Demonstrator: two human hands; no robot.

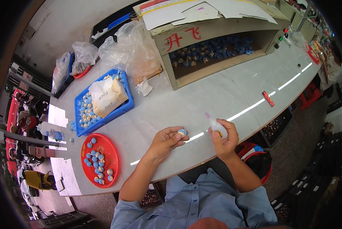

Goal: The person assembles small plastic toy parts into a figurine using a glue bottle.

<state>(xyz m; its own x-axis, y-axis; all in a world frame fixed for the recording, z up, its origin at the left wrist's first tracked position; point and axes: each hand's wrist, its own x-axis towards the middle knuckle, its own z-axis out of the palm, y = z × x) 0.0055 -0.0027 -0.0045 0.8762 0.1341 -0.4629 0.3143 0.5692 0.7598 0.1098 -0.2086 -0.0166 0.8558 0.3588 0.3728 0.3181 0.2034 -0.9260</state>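
Between the thumb and fingers of my left hand (166, 142) is a small blue and cream figure head (182, 132). My right hand (226, 139) grips a white squeeze bottle (219, 129) with a pinkish nozzle, which tilts up toward the upper left. A short gap separates the bottle from the head, and both are above the grey table (171, 108). Left of my left forearm, a red round tray (114, 155) bears several similar blue and cream heads. Beyond it, a blue rectangular tray (131, 100) holds many more, with a cream packet (109, 97) lying on top.
A box-like housing (164, 61) at the back has many blue pieces inside its opening. Clear plastic bags (131, 49) and a crumpled tissue (144, 87) lie left of it. A small red object (268, 99) sits toward the right edge. Bottles (48, 129) stand at the far left.
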